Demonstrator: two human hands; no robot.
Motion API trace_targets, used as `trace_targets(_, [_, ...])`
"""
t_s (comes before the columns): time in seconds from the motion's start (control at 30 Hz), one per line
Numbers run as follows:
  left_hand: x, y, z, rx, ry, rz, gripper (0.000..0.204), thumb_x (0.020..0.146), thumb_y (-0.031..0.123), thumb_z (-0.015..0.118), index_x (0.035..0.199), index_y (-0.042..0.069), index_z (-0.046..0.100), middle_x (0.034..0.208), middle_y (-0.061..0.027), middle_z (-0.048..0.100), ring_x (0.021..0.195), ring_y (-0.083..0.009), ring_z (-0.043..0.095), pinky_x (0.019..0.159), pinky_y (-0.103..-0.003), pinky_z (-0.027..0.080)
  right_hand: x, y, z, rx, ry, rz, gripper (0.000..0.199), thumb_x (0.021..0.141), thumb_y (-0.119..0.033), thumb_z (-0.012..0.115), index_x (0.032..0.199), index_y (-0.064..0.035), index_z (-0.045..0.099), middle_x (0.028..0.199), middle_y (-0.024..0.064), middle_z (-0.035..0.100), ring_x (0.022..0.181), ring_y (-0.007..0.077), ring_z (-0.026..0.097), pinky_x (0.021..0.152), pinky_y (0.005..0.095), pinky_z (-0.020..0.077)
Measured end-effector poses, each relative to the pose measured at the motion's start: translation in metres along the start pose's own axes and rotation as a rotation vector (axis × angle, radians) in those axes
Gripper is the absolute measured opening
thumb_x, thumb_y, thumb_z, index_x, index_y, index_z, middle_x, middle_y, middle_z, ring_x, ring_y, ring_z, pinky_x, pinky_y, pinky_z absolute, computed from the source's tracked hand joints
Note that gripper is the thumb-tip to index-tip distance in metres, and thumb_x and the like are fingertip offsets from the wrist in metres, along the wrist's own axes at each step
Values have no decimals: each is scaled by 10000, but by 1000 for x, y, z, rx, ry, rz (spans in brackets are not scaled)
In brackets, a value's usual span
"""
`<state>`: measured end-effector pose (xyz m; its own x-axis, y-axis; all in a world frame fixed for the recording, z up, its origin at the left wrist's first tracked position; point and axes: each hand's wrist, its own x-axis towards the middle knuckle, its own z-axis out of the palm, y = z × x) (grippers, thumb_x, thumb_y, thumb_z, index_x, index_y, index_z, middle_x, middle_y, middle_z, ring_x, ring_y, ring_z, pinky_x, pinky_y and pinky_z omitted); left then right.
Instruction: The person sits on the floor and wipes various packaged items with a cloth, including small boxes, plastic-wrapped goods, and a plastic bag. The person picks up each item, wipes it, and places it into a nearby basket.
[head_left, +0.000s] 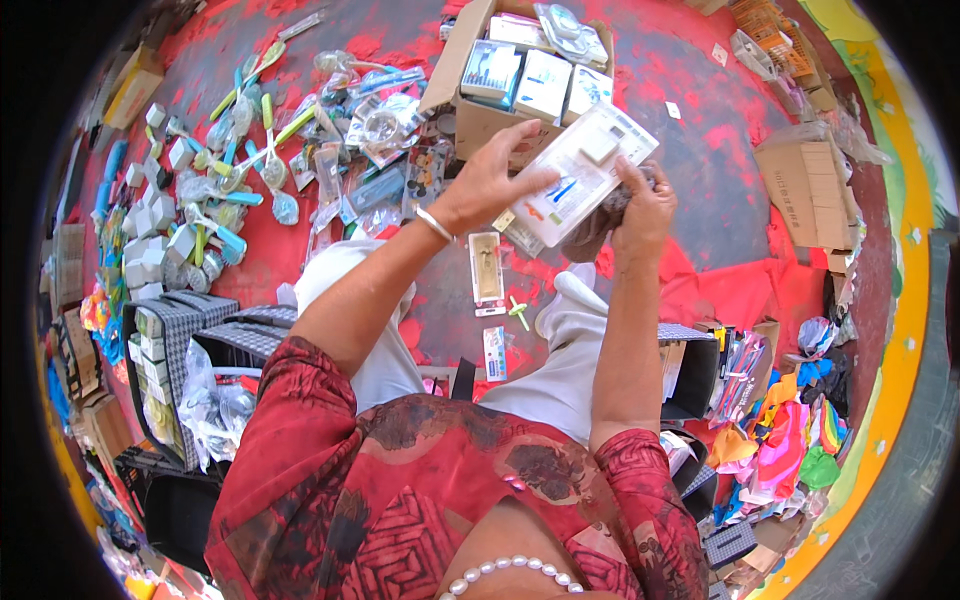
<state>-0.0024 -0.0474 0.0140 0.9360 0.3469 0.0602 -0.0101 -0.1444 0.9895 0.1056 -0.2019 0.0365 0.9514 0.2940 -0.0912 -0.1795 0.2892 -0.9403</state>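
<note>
A flat white box (572, 178) with blue and orange print and a small grey-green picture is tilted up in front of me. My right hand (643, 212) grips it at the right edge, thumb on its face. Some dark brown cloth (592, 232) is bunched under the box beside that hand. At the box's left edge is my left hand (497, 178), thumb and fingers apart, the thumb tip reaching the box. Below lie a narrow package with a beige item (487, 270), a green cross-shaped piece (518, 312) and a small blue-and-white packet (495, 353).
An open cardboard carton (490, 130) packed with boxes stands just ahead. Kitchen brushes (270, 165) and plastic-wrapped goods spread to the left, near several small white boxes (150, 235). Checked storage boxes (190, 330) flank me. Colourful bags (785, 440) and a brown carton (805, 190) are right.
</note>
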Motion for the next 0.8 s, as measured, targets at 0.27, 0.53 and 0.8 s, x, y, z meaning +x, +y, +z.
trace_targets(0.27, [-12, 15, 22, 464, 81, 389, 1140, 491, 360, 790, 1392, 78, 151, 1354, -269, 246, 1255, -419, 292, 1018, -428, 315, -17, 13, 15, -297, -143, -175, 112, 765, -97, 664, 766, 4, 616, 638, -49, 542, 575, 12, 420, 517, 182, 335])
trace_targets(0.53, [-14, 11, 19, 610, 84, 233, 1030, 497, 235, 719, 1382, 88, 214, 1264, -246, 322, 1144, -421, 389, 952, -446, 377, -3, -9, 8, -97, 37, -129, 163, 827, -171, 652, 813, -14, 611, 636, -10, 568, 573, 50, 502, 540, 208, 413])
trace_targets(0.8, [-15, 3, 27, 500, 110, 281, 995, 496, 208, 705, 1372, 66, 255, 1199, -236, 411, 1124, -387, 425, 930, -409, 391, -10, 1, 29, -1068, -159, -790, 145, 778, -141, 645, 855, -40, 575, 839, 82, 576, 823, 266, 508, 740, 360, 396])
